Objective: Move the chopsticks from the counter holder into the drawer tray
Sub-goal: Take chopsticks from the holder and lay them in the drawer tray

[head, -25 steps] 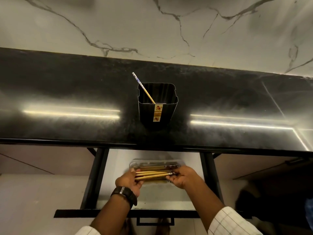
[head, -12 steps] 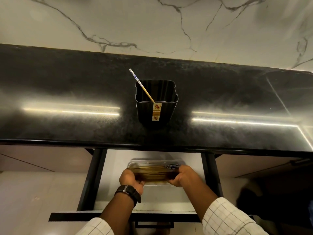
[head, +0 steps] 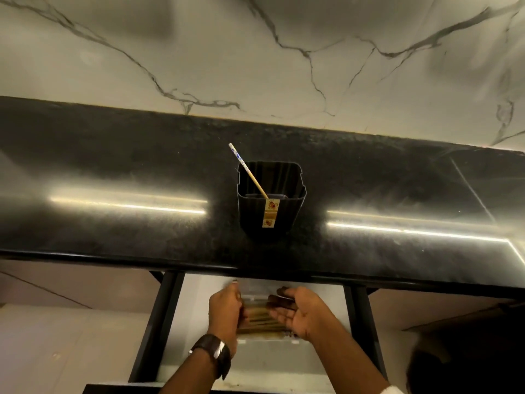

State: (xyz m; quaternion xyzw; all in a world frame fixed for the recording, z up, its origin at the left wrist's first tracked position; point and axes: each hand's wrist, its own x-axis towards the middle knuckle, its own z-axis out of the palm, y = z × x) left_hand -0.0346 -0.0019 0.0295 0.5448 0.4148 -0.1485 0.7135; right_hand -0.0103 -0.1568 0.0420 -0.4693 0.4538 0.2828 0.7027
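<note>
A black square holder (head: 271, 209) stands on the dark counter, with one chopstick (head: 247, 169) leaning out of its back left corner. Below, in the open drawer, a clear tray (head: 267, 341) holds a bundle of wooden chopsticks (head: 260, 319) lying crosswise. My left hand (head: 224, 309) is at the bundle's left end and my right hand (head: 301, 311) at its right end, palm turned up and fingers spread. Both hands are blurred, and neither closes around the bundle.
The black counter (head: 113, 166) runs across the view under a white marble wall (head: 255, 52). The drawer has black side rails (head: 159, 322) and a pale floor (head: 270, 362). A dark watch sits on my left wrist.
Both hands have let go of the chopstick bundle, which now lies in the tray, and they have lifted and opened above it. The camera view has tilted a little.
</note>
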